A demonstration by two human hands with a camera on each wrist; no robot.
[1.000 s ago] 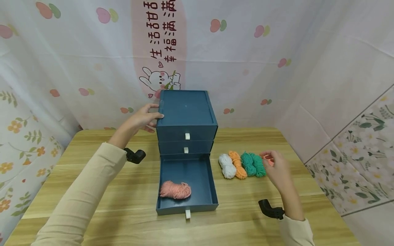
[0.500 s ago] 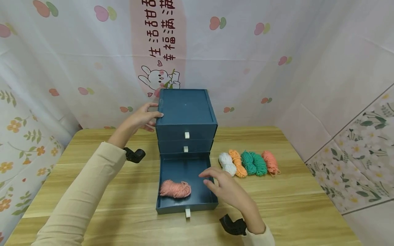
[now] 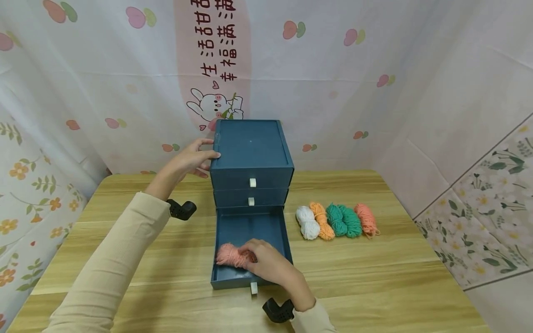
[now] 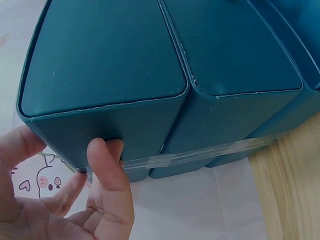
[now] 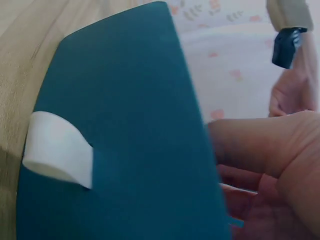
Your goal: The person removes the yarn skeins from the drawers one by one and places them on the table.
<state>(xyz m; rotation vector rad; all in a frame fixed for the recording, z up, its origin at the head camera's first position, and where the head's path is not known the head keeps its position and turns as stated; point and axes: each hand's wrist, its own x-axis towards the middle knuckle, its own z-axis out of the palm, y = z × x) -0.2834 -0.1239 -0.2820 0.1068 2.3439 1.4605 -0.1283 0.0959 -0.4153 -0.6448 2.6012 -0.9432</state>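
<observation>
A dark blue drawer unit (image 3: 251, 143) stands on the table with its bottom drawer (image 3: 250, 224) pulled out. Inside, at the front left, lies a pink skein of yarn (image 3: 226, 255). My right hand (image 3: 268, 262) reaches into the drawer and grips the skein's right end, fingers over the far side and thumb on the near side. In the right wrist view the drawer front hides the fingertips. My left hand (image 3: 189, 159) rests against the unit's upper left side; in the left wrist view its fingers (image 4: 111, 170) touch the blue wall.
Right of the unit, white (image 3: 307, 223), orange (image 3: 321, 221), green (image 3: 343, 221) and coral (image 3: 366, 219) yarn skeins lie in a row on the wooden table (image 3: 374, 277). A white pull tab (image 5: 57, 150) sticks out of the drawer front. A printed curtain (image 3: 325, 92) hangs behind.
My right hand has let go of the coral skein at the row's right end, moved left into the drawer and taken hold of the pink skein. The left hand stays on the unit.
</observation>
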